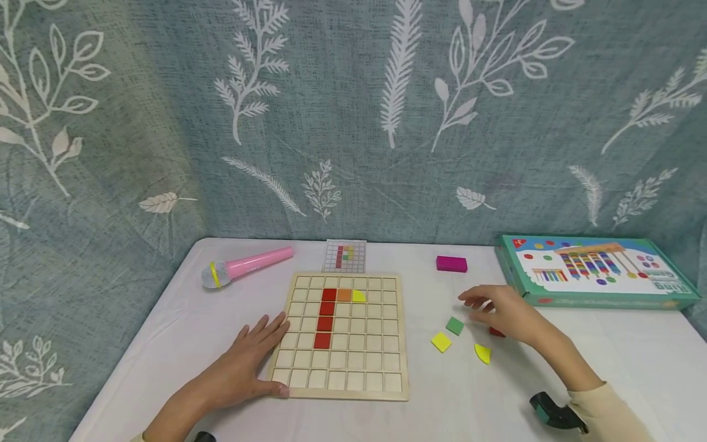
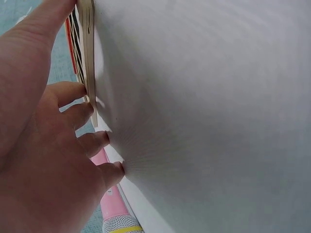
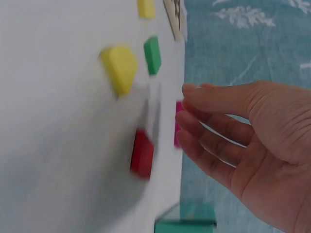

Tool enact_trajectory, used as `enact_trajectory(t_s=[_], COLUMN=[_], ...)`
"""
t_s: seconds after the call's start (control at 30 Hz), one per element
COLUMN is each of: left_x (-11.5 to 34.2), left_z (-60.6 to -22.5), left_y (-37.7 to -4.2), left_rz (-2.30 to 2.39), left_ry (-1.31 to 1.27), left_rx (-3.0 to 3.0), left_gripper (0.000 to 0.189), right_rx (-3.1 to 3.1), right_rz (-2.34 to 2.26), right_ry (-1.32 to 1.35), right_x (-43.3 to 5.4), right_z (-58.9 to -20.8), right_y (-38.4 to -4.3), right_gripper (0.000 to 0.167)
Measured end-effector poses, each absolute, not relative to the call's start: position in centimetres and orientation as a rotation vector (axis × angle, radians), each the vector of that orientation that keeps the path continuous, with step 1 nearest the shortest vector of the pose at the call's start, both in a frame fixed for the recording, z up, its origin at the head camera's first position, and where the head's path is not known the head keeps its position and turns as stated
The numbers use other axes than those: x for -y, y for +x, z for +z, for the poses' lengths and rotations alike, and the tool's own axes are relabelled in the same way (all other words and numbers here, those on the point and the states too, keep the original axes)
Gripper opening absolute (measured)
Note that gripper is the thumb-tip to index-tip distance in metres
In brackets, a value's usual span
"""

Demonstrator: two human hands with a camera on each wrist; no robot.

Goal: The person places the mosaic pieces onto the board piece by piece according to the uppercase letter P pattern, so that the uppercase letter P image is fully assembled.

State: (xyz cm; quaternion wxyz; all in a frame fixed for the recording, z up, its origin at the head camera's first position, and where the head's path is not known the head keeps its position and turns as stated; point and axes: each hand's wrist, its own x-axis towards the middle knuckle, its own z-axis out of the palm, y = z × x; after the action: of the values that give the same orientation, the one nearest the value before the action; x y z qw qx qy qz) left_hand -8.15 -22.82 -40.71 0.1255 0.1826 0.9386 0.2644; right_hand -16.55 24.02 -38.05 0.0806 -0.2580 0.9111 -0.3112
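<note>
A wooden grid board (image 1: 342,368) lies in the middle of the white table (image 1: 182,319). It holds a column of red tiles (image 1: 324,319), an orange tile (image 1: 344,295) and a yellow quarter-round tile (image 1: 359,296). My left hand (image 1: 259,350) rests flat against the board's left edge (image 2: 87,48), fingers straight. My right hand (image 1: 494,310) hovers over the table right of the board, fingers relaxed and holding nothing (image 3: 204,121). Just under it lies a red tile (image 1: 496,332) (image 3: 142,154). Nearby lie a green square (image 1: 455,325), a yellow square (image 1: 440,342) and a yellow quarter-round (image 1: 482,353).
A pink toy microphone (image 1: 243,267) lies at the back left, and a small pattern card (image 1: 345,256) behind the board. A magenta block (image 1: 451,264) sits at the back. A green game box (image 1: 596,270) occupies the back right corner. A leaf-print curtain hangs behind the table.
</note>
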Motion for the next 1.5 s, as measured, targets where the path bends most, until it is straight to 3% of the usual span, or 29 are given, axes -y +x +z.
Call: enact_trajectory(t_s=[0.5,1.5], left_x=[22.8,22.9], left_z=[-40.8,-40.9], left_y=[-8.1,-8.2], left_rz=[0.772,0.772], left_ry=[0.532,0.516], left_rx=[-2.739,-2.724], left_gripper=[0.114,0.114], right_rx=[-2.774,-2.674], right_rz=[-0.876,-0.784], right_ry=[-0.677,-0.79], right_x=[-27.6,-25.8], right_z=[-39.1,-37.6], right_y=[-14.9,-15.9], right_gripper=[0.035,0.034])
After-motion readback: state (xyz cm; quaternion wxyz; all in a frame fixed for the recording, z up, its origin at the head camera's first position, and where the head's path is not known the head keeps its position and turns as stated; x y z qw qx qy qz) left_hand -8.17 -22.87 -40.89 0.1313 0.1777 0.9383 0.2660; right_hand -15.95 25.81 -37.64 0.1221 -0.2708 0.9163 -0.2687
